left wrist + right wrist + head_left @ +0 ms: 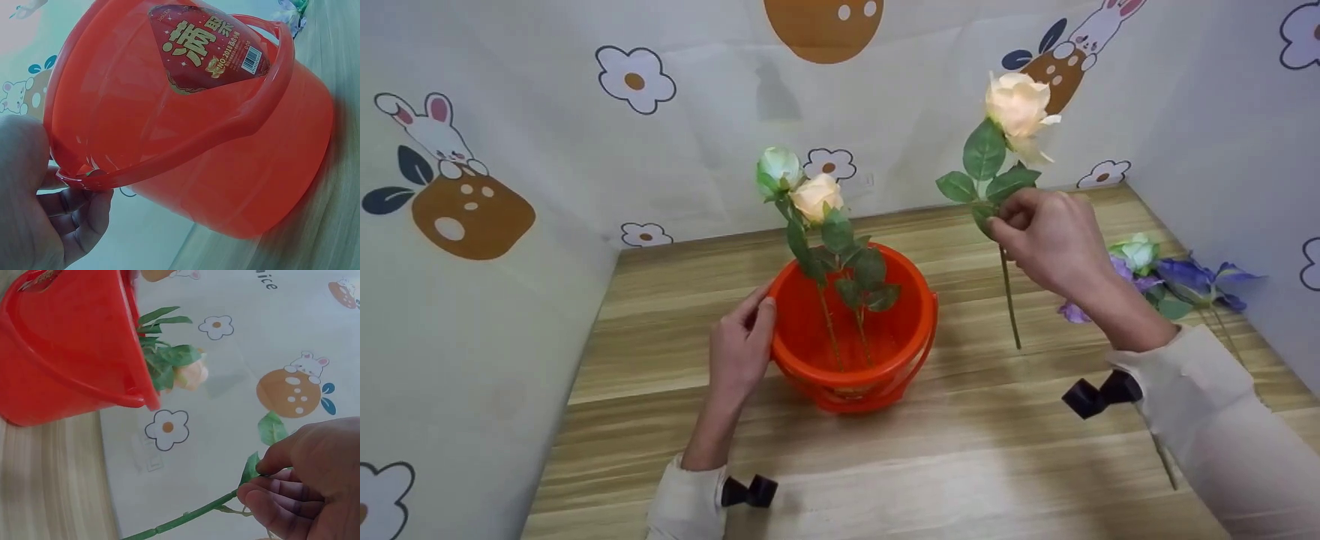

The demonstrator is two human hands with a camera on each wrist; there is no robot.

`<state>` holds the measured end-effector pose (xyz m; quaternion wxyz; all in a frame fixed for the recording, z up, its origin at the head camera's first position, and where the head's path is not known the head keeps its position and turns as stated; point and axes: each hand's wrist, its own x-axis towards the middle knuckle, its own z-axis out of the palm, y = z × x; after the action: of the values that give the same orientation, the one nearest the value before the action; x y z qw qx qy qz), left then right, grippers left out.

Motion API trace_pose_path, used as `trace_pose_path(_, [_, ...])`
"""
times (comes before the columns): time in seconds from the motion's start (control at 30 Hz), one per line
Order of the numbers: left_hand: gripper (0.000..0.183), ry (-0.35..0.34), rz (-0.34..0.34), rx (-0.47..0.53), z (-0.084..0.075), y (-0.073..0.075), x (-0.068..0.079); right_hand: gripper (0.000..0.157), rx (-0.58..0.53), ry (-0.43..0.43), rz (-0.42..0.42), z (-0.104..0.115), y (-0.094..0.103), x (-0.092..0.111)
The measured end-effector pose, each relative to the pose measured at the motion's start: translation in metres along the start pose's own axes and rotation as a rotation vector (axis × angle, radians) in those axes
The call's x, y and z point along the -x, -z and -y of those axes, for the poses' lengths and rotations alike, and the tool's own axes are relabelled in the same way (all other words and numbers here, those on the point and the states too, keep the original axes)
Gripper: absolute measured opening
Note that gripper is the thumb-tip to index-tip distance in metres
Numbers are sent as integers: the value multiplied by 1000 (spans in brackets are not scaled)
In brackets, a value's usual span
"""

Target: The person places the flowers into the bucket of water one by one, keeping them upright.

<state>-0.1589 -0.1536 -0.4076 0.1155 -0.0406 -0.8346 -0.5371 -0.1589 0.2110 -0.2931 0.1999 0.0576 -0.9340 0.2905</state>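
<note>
A red-orange plastic bucket (851, 379) stands upright on the wooden table. My left hand (740, 346) grips its left rim, thumb over the edge and fingers outside, as the left wrist view also shows. Inside the bucket lean a pale green artificial rose (778, 171) and a peach artificial rose (817, 197), their leaves above the rim. To the right of the bucket, my right hand (1054, 236) pinches the stem of another peach artificial rose (1020, 109) just under its leaves. This rose is upright, its bare stem (191, 516) pointing down toward the table.
More artificial flowers (1140, 255), pale green and purple, lie on the table (660, 360) at the right, partly behind my right forearm. A patterned wall covering (697, 150) encloses the table at the back and sides. The bucket's handle (924, 360) hangs down.
</note>
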Motion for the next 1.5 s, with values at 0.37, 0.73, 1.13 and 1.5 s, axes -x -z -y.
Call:
trace_pose_path(0.37, [38, -11, -7, 17, 2, 0, 1, 15, -75, 118, -125, 34, 7, -6])
trace_pose_path(0.73, [38, 15, 5, 7, 2, 0, 1, 13, -119, 265, -208, 58, 10, -9])
trace_pose_path(1.13, [38, 6, -3, 14, 1, 1, 1, 15, -211, 465, -367, 77, 12, -10])
trace_pose_path(1.5, [39, -6, 2, 19, 0, 0, 1, 8, -378, 526, -477, 90, 0, -6])
